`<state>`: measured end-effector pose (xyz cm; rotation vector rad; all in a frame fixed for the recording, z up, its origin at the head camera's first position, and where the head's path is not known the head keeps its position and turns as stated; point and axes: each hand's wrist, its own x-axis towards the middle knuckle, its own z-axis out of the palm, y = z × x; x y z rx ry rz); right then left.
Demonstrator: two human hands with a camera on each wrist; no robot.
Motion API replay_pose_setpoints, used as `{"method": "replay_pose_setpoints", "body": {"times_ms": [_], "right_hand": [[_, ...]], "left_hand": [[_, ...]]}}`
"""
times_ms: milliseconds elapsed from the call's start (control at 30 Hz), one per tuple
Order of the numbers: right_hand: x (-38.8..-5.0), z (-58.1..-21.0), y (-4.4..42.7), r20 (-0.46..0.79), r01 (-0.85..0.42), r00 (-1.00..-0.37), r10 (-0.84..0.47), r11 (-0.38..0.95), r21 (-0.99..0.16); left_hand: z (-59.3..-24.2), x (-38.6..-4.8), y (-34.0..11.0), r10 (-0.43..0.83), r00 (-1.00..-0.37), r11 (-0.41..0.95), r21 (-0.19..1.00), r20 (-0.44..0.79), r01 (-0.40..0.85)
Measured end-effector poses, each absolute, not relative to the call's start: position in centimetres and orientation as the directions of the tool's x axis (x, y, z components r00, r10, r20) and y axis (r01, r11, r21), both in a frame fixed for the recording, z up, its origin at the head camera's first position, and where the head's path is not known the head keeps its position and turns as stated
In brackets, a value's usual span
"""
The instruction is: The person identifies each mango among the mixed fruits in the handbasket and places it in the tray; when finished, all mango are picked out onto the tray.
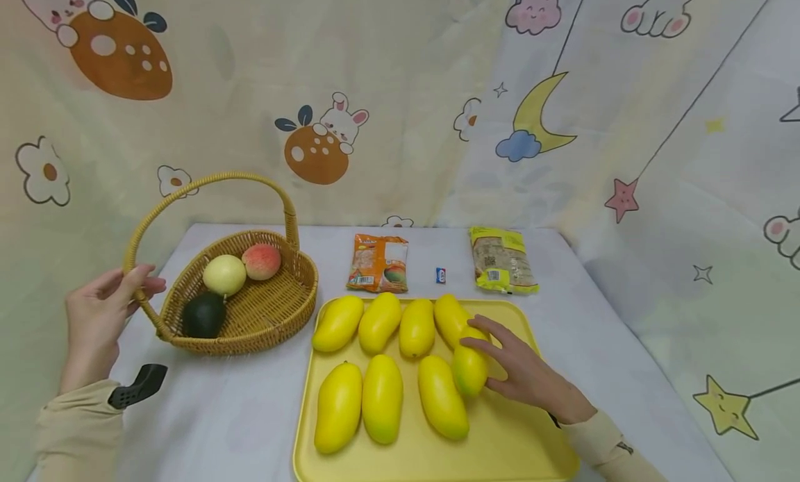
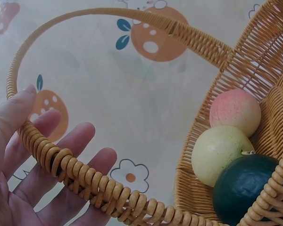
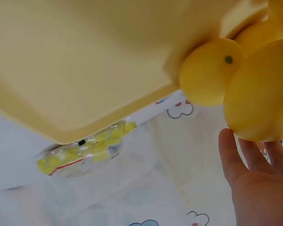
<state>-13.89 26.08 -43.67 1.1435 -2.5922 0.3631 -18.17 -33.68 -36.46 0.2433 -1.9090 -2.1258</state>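
My left hand (image 1: 103,315) grips the near side of the wicker basket's arched handle (image 2: 92,176), thumb on one side and fingers on the other. Inside the basket (image 1: 269,315) lie a pinkish-red peach (image 1: 261,261), a pale yellow-green round fruit (image 1: 224,275) and a dark green avocado-like fruit (image 1: 204,314). My right hand (image 1: 521,365) holds a yellow mango (image 1: 470,372), thumb and fingers about its right side. That mango is above the right part of a yellow tray (image 1: 500,447), where several other mangoes (image 1: 338,407) lie in two rows.
Behind the tray lie an orange snack packet (image 1: 378,263), a tiny blue-and-red wrapped piece (image 1: 440,275) and a yellow-topped bag (image 1: 503,260). The white tabletop (image 1: 212,412) meets a cartoon-printed cloth (image 1: 406,135) at the back and right.
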Motion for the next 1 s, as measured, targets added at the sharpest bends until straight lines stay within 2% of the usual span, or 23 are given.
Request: {"method": "replay_pose_setpoints", "body": {"times_ms": [667, 1000], "right_hand": [[-12.2, -46.6, 26.8, 0.310, -0.755, -0.642, -0.701, 0.647, -0.102], [-11.9, -46.9, 26.9, 0.313, -0.745, -0.648, -0.694, 0.662, -0.076]], "left_hand": [[-36.5, -18.2, -33.6, -0.333, -0.942, -0.025, 0.998, 0.044, 0.056], [-36.5, -18.1, -33.6, -0.332, -0.942, -0.044, 0.997, 0.050, 0.069]]}}
